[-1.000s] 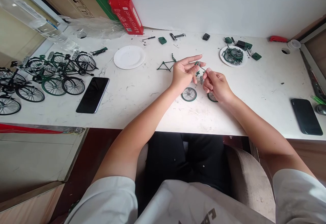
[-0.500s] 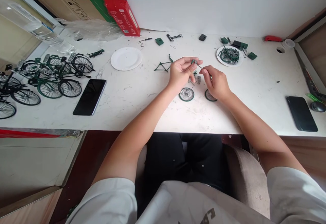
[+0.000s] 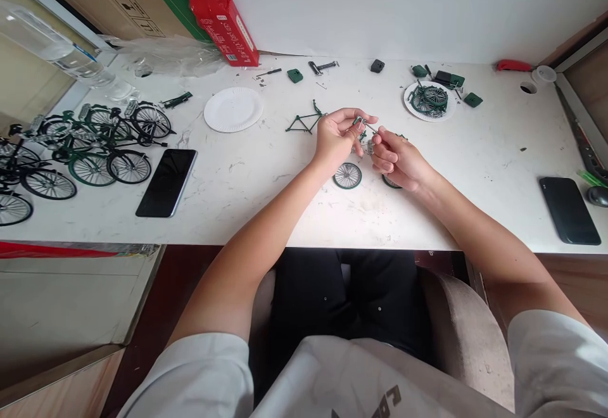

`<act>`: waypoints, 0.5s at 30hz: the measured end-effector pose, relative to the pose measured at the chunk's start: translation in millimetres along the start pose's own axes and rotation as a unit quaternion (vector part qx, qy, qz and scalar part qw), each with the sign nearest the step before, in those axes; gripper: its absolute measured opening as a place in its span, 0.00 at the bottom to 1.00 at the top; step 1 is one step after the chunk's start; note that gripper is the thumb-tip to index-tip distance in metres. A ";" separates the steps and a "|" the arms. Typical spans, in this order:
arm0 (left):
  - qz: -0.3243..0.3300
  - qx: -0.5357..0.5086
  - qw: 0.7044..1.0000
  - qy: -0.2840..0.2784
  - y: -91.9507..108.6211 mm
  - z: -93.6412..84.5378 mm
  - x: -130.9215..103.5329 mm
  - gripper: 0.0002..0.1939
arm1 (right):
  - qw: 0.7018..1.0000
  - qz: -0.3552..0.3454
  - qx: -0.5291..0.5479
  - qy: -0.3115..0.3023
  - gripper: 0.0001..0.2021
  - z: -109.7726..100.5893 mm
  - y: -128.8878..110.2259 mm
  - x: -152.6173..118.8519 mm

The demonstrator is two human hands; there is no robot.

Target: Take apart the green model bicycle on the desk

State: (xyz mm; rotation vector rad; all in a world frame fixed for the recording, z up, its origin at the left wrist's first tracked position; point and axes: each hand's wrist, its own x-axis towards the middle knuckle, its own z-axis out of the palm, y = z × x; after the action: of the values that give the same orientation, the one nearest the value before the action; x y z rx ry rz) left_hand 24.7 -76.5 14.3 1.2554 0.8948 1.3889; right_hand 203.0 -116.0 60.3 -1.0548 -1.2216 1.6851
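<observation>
Hands meeting over a small green model part above a white table point(image 3: 266, 202).

Left hand point(image 3: 335, 139) pinching the green part point(image 3: 360, 121) at its fingertips; right hand point(image 3: 394, 159) closed on a thin metal tool point(image 3: 371, 129) touching it. Two loose wheels point(image 3: 347, 175) lying just below the hands, a green frame point(image 3: 304, 123) just left, finished model bicycles point(image 3: 95, 145) far left.

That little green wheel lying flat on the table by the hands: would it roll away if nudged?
Probably not while flat: the green wheel lies on its side on the table, so a push would likely slide it. Stood on edge it could roll. Its thin spokes look delicate, and it seems light for its size.
</observation>
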 end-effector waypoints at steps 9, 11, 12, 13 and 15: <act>-0.046 -0.046 0.997 -0.029 10.0 -1.6 3.1 0.15 | 0.999 0.012 0.035 0.003 0.31 -6.4 -2.7 6.2; -0.077 -0.096 0.992 -0.022 15.2 -3.8 4.5 0.10 | 0.999 0.007 0.038 0.012 0.30 -7.6 -3.8 7.0; -0.091 -0.124 0.988 -0.015 17.8 -4.9 5.1 0.07 | 0.999 0.000 0.041 0.017 0.30 -7.8 -4.3 7.0; -0.103 -0.152 0.983 -0.007 20.3 -6.0 5.5 0.05 | 0.999 -0.010 0.043 0.023 0.29 -7.8 -4.5 6.9; -0.120 -0.200 0.972 0.005 24.7 -7.4 6.2 0.06 | 0.998 -0.029 0.045 0.037 0.28 -7.7 -4.3 6.3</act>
State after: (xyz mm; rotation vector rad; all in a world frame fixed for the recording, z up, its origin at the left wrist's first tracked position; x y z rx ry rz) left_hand 13.0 -74.8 38.0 0.8074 0.7015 1.3004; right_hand 208.4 -106.8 61.9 -1.0081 -1.1077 1.6263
